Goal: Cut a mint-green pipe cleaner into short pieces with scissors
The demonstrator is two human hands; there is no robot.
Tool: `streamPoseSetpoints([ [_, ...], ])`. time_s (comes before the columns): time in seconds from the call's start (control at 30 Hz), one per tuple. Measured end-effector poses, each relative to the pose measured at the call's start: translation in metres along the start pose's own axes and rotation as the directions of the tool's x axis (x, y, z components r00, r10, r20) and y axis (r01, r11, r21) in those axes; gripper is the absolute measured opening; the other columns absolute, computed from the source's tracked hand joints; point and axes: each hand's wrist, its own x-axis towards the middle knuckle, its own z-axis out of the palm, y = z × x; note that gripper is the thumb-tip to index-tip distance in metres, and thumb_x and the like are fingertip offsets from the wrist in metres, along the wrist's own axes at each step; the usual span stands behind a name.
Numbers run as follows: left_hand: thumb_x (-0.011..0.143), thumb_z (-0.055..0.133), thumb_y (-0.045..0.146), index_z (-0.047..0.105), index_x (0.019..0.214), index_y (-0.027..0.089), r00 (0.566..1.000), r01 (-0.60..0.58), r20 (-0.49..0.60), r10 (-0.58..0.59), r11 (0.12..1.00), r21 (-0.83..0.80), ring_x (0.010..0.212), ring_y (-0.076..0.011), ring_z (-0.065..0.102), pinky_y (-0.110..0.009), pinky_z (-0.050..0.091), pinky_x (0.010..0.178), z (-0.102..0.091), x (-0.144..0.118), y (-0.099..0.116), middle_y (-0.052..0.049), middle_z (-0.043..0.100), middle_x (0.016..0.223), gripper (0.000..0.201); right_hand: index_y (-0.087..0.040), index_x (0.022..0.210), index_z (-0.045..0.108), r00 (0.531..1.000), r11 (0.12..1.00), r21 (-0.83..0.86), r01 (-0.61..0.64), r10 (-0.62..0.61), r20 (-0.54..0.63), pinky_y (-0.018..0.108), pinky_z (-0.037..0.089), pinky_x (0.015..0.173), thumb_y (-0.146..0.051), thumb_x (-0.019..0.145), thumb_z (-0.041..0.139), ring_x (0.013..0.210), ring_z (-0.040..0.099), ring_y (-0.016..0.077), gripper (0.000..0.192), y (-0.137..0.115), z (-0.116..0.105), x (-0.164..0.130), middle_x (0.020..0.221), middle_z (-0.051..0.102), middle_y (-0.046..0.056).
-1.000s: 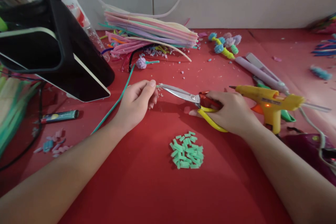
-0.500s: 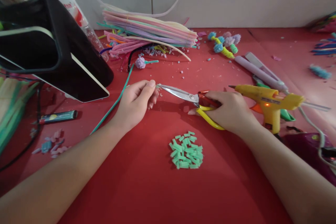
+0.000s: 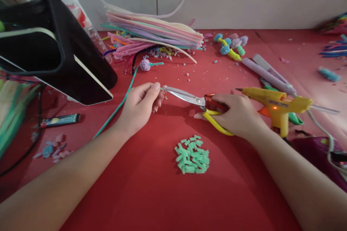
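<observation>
Cutting well under way, judging by the pile of short green pieces (image 3: 193,154) heaped on the red bench (image 3: 151,195) in front of both forearms; too many and too overlapped to count exactly, some dozens at a guess. Plenty left to cut: one long green pipe cleaner (image 3: 119,105) trailing from the left hand (image 3: 141,106) back toward the far stack. Left hand pinched around its near end, thumb on top, only a short stub poking out toward the blades. Right hand (image 3: 238,115) clenched through the yellow and red handles of one pair of scissors (image 3: 195,103), blades nearly together, tips right at the stub.

Counted nearby: one yellow glue gun (image 3: 276,106) just beside the right hand, its small light glowing; one lilac hair iron (image 3: 268,74) behind it; one lighter (image 3: 61,119) at the left; one black stand (image 3: 54,43); one stack of pastel pipe cleaners (image 3: 154,30), uncountable. Small pink and blue scraps (image 3: 52,149) scattered lower left.
</observation>
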Motion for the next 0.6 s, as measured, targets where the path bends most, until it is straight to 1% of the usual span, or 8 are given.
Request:
streamPoseSetpoints([
  [0.1, 0.097, 0.054, 0.035, 0.06, 0.069, 0.018, 1.0, 0.009, -0.002, -0.009, 1.0, 0.0, 0.049, -0.0078, 0.05, -0.019, 0.042, 0.046, 0.0001, 0.0003, -0.0006, 0.0, 0.056, 0.058, 0.033, -0.022, 0.056, 0.037, 1.0, 1.0, 0.002, -0.001, 0.001, 0.004, 0.032, 0.033, 0.059, -0.086, 0.068, 0.055, 0.049, 0.028, 0.0105, 0.067, 0.0008, 0.0007, 0.0008, 0.047, 0.033, -0.005],
  [0.27, 0.097, 0.055, 0.035, 0.06, 0.069, 0.018, 1.0, 0.005, 0.008, -0.005, 1.0, 0.0, 0.049, -0.0077, 0.05, -0.019, 0.042, 0.047, -0.0001, 0.0, 0.001, 0.001, 0.056, 0.058, 0.033, -0.023, 0.057, 0.042, 1.0, 1.0, 0.014, -0.025, 0.025, 0.019, 0.031, 0.032, 0.057, -0.083, 0.068, 0.059, 0.05, 0.034, 0.0114, 0.064, 0.0025, 0.0014, 0.002, 0.049, 0.043, -0.004],
  [0.47, 0.097, 0.055, 0.035, 0.061, 0.07, 0.018, 1.0, 0.014, 0.005, -0.014, 1.0, 0.005, 0.048, -0.0076, 0.05, -0.02, 0.042, 0.046, 0.0, 0.0003, 0.0027, 0.0, 0.057, 0.059, 0.032, -0.023, 0.057, 0.034, 0.999, 0.999, 0.031, -0.033, 0.033, -0.007, 0.03, 0.029, 0.056, -0.085, 0.067, 0.057, 0.051, 0.026, 0.0109, 0.066, 0.0005, -0.0003, -0.0006, 0.049, 0.034, -0.005],
  [0.6, 0.097, 0.055, 0.033, 0.062, 0.071, 0.018, 1.0, 0.015, 0.01, -0.015, 1.0, -0.015, 0.049, -0.0072, 0.05, -0.019, 0.042, 0.047, 0.0004, 0.0004, 0.0022, 0.001, 0.057, 0.059, 0.031, -0.024, 0.058, 0.037, 0.999, 0.998, 0.052, -0.037, 0.037, 0.003, 0.03, 0.028, 0.055, -0.086, 0.066, 0.058, 0.051, 0.028, 0.0112, 0.066, -0.0002, -0.0008, -0.001, 0.049, 0.034, -0.005],
])
